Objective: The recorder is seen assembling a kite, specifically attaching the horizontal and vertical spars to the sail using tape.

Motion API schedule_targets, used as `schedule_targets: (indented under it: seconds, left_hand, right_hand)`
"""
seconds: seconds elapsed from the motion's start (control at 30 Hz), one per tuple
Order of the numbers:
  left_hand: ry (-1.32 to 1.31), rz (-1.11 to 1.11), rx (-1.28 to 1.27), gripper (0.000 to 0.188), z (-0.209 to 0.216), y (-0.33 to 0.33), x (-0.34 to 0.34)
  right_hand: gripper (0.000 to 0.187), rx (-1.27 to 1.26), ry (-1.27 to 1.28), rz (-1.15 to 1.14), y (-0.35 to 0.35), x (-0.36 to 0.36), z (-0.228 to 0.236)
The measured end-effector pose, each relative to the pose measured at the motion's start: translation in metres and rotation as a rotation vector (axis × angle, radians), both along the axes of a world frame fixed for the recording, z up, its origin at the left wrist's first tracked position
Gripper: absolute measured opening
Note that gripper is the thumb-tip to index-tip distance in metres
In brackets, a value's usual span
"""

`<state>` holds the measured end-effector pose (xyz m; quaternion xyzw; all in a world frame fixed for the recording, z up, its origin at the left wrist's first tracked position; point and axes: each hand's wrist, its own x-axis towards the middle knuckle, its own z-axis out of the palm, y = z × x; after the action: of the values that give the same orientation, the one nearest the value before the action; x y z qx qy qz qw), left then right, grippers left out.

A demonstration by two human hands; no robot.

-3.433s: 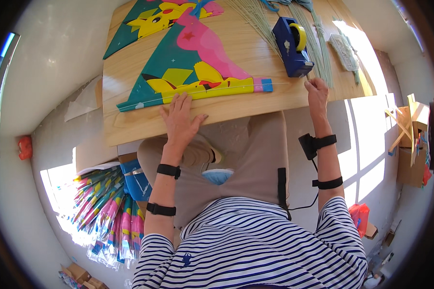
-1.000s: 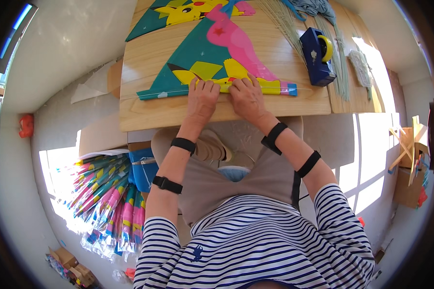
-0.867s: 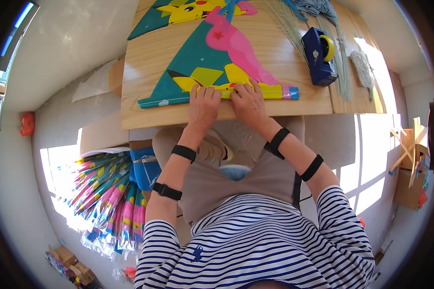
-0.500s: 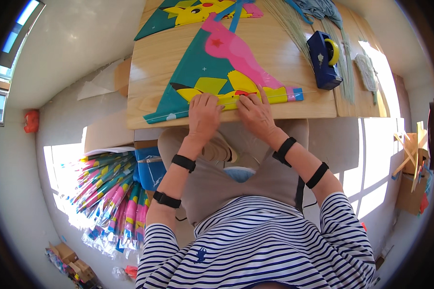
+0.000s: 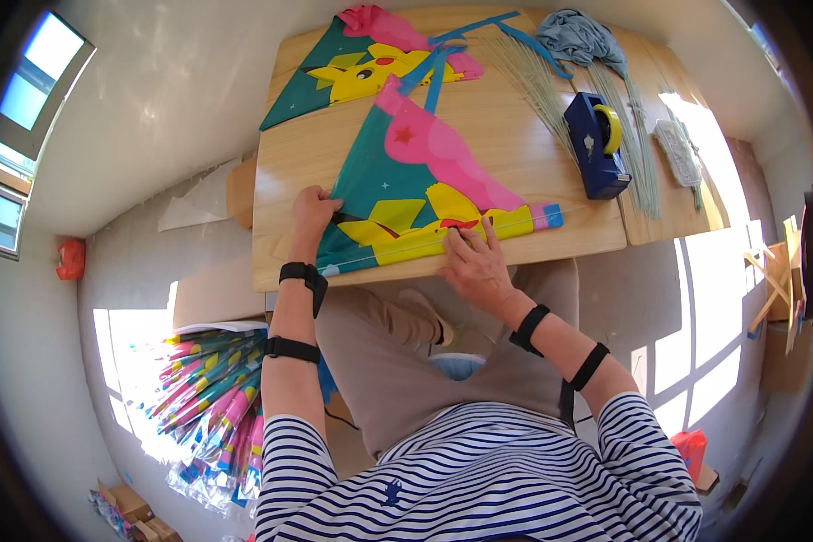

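A triangular kite (image 5: 352,208) in teal, pink and yellow, printed with a cartoon figure, lies on the wooden table. A thin pale rod runs along its near edge. My left hand (image 5: 311,215) is closed at the kite's left edge, with its fingertips on the teal fabric. On the near yellow edge rests my right hand (image 5: 479,268), its index finger extended and the thumb and other fingers bent against the rod and fabric. Blue ribbon (image 5: 436,77) lies over the kite's far tip.
Another kite (image 5: 370,77) lies farther back. A blue tape dispenser (image 5: 596,149) stands right, beside thin rods (image 5: 641,149), a clear plastic box (image 5: 677,149) and grey-blue cloth (image 5: 580,38). Many wrapped kites (image 5: 212,388) are heaped on the floor at left.
My left hand has left the near edge and moved left and away, to the kite's left side. My right hand stays on the near edge.
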<state>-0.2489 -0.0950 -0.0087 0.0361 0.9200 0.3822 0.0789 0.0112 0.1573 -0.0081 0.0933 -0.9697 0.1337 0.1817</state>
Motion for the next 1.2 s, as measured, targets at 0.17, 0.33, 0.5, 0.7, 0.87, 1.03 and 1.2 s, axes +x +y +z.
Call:
schedule_targets:
  seconds: [0.17,0.33,0.5,0.7,0.87,1.03,1.2]
  left_hand:
    - [-0.066,-0.096,0.153,0.021,0.0,-0.018,-0.005]
    - [-0.175,-0.244,0.052,0.017,0.009,-0.032,0.001]
    - [-0.11,-0.236,0.111,0.022,0.014,-0.042,0.018]
    - [-0.025,-0.217,0.174,0.03,0.01,-0.044,0.029]
    - [-0.06,-0.186,0.178,0.03,0.006,-0.043,0.025]
    - [-0.054,-0.137,0.133,0.032,0.013,-0.03,0.018]
    - [0.039,-0.084,0.177,0.028,0.011,-0.001,0.003]
  right_hand:
    - [0.054,-0.02,-0.01,0.014,0.0,0.0,0.005]
    - [0.054,-0.03,0.001,0.014,0.0,0.002,0.006]
    - [0.055,-0.013,-0.004,0.003,-0.001,0.002,0.004]
    - [0.055,-0.009,-0.009,-0.001,-0.001,0.002,0.001]
    - [0.054,-0.001,-0.016,-0.005,-0.001,0.003,0.002]
    - [0.053,-0.001,-0.016,0.002,-0.001,0.002,0.002]
    - [0.052,0.029,-0.012,0.011,0.001,0.001,0.0]
